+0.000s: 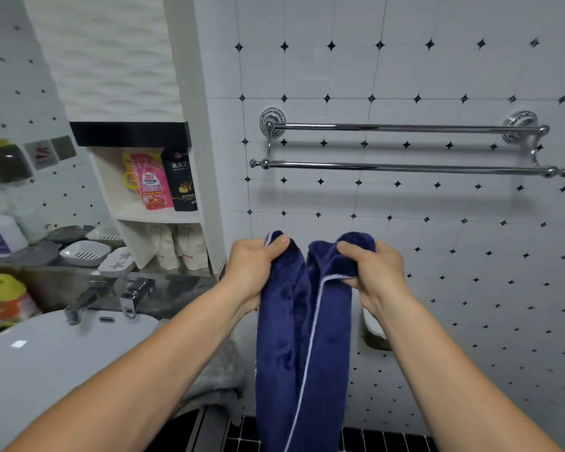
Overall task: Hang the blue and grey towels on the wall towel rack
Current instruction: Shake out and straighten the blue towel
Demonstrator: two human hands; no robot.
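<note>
A dark blue towel [302,347] with a pale stitched edge hangs down in front of me, bunched at its top. My left hand [253,265] grips its upper left corner and my right hand [371,270] grips its upper right corner, close together. Above them on the tiled wall is a chrome double-bar towel rack [402,166], both bars bare. A grey towel [217,376] lies crumpled on the sink's right side, partly hidden behind my left forearm.
A white sink [43,360] with a chrome tap [82,300] sits at lower left. Soap dishes [85,252] and bottles crowd the counter behind it. A white shelf unit [163,190] holds pouches. A wall fixture [374,331] sits below my right hand.
</note>
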